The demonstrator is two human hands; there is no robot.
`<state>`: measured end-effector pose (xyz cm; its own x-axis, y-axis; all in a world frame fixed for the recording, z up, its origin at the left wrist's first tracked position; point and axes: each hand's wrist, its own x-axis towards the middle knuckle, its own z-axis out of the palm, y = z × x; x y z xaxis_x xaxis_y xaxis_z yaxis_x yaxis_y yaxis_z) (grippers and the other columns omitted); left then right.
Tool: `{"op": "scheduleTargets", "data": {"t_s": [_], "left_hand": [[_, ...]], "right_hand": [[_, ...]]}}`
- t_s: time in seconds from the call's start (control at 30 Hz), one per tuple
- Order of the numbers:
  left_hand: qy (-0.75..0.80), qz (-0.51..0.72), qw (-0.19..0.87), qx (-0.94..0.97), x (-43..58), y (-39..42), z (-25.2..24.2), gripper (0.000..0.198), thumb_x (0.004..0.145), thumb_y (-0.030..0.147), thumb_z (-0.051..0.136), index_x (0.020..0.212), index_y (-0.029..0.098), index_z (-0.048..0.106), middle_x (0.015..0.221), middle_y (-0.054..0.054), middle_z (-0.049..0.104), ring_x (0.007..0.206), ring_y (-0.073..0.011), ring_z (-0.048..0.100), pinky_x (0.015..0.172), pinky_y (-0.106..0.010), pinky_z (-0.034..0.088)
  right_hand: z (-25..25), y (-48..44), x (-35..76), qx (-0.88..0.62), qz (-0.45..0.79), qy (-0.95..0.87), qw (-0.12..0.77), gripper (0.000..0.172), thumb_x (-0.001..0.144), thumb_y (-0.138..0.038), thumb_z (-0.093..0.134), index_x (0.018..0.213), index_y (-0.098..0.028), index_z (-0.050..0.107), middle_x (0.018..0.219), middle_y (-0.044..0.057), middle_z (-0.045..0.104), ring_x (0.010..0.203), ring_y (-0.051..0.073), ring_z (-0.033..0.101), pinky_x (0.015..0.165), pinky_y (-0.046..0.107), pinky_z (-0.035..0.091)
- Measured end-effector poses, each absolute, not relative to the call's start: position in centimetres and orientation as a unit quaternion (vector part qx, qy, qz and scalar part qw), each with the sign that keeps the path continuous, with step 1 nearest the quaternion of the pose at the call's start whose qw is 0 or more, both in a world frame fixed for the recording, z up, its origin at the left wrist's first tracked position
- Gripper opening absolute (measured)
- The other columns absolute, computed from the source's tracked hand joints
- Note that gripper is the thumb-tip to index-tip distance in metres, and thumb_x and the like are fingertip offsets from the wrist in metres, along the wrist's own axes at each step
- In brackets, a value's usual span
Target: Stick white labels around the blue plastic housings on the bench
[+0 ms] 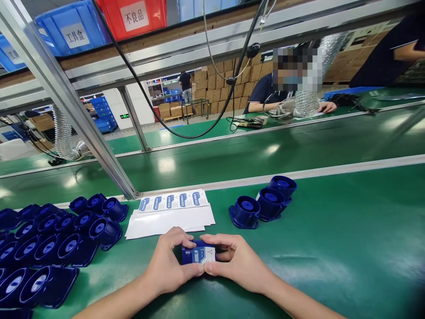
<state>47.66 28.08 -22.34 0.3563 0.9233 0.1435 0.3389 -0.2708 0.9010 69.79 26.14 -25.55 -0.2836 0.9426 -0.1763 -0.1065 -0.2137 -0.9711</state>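
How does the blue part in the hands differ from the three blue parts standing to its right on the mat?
The held part lies on its side, clasped between left hand and right hand; the three parts stand upright on the green mat, untouched. The held part shows a white-and-blue label; the three parts show open tops with lighter blue centres. All are dark blue plastic.

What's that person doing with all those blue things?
A person grips one blue part with the left hand and right hand, over the green table. A white label shows on its side, between the fingers. Label sheets lie just behind. A pile of the same parts sits on the left, and three more stand on the right. Another person sits across the belt.
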Motion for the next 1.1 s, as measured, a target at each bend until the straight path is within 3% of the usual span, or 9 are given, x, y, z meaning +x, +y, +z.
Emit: {"op": "scheduleTargets", "data": {"t_s": [0.2,0.4,0.47,0.6,0.73,0.9,1.1], "left_hand": [[0.473,0.324,0.417,0.705,47.9,27.6,-21.9,0.043,0.056,0.015,0.092,0.089,0.021,0.065,0.093,0.0,0.068,0.089,-0.0216,0.061,0.081,-0.033,0.044],[0.47,0.319,0.431,0.701,47.7,28.0,-22.1,0.04,0.06,0.018,0.091,0.089,0.021,0.062,0.092,0.0,0.066,0.088,-0.0212,0.059,0.082,-0.033,0.044],[0.465,0.303,0.445,0.703,47.5,28.1,-21.9,0.042,0.065,0.021,0.09,0.099,0.022,0.064,0.103,-0.002,0.068,0.099,-0.0242,0.061,0.091,-0.036,0.046],[0.421,0.234,0.448,0.753,46.9,28.2,-21.8,0.069,0.067,0.021,0.091,0.127,0.026,0.059,0.13,-0.007,0.062,0.121,-0.0308,0.059,0.107,-0.046,0.045],[0.353,0.262,0.391,0.808,46.7,28.1,-22.8,0.054,0.079,0.018,0.082,0.127,0.025,0.057,0.122,-0.009,0.062,0.113,-0.029,0.06,0.101,-0.048,0.049],[0.267,0.359,0.352,0.823,47.0,28.0,-24.0,0.049,0.087,0.022,0.08,0.129,0.031,0.057,0.12,-0.008,0.068,0.11,-0.0266,0.063,0.096,-0.046,0.052],[0.29,0.387,0.375,0.791,47.5,28.0,-23.9,0.042,0.08,0.025,0.088,0.117,0.028,0.067,0.111,-0.006,0.075,0.104,-0.0256,0.067,0.091,-0.044,0.054]], "right_hand": [[-25.8,26.0,70.2,-0.484,0.563,-0.545,0.39,0.068,0.055,-0.039,0.1,0.117,-0.017,0.08,0.136,0.017,0.074,0.133,0.042,0.065,0.121,0.057,0.047],[-25.5,25.9,70.2,-0.464,0.512,-0.617,0.376,0.066,0.062,-0.039,0.096,0.122,-0.021,0.075,0.132,0.013,0.075,0.124,0.037,0.069,0.112,0.051,0.054],[-25.5,25.8,70.0,-0.467,0.467,-0.651,0.373,0.065,0.062,-0.034,0.096,0.122,-0.024,0.073,0.13,0.01,0.075,0.121,0.036,0.069,0.107,0.048,0.056],[-25.8,25.9,69.7,-0.466,0.436,-0.67,0.379,0.053,0.067,-0.028,0.09,0.117,-0.026,0.073,0.12,0.007,0.077,0.111,0.032,0.072,0.1,0.044,0.058],[-26.1,25.8,69.7,-0.467,0.444,-0.657,0.391,0.049,0.065,-0.031,0.091,0.111,-0.025,0.075,0.12,0.007,0.077,0.114,0.033,0.072,0.103,0.045,0.057],[-25.5,25.4,69.8,-0.457,0.514,-0.606,0.4,0.042,0.061,-0.032,0.092,0.098,-0.021,0.076,0.117,0.011,0.079,0.118,0.036,0.072,0.105,0.047,0.058],[-25.0,25.5,69.9,-0.433,0.558,-0.573,0.416,0.044,0.057,-0.031,0.095,0.096,-0.019,0.078,0.118,0.013,0.08,0.111,0.037,0.076,0.102,0.049,0.06]]}}
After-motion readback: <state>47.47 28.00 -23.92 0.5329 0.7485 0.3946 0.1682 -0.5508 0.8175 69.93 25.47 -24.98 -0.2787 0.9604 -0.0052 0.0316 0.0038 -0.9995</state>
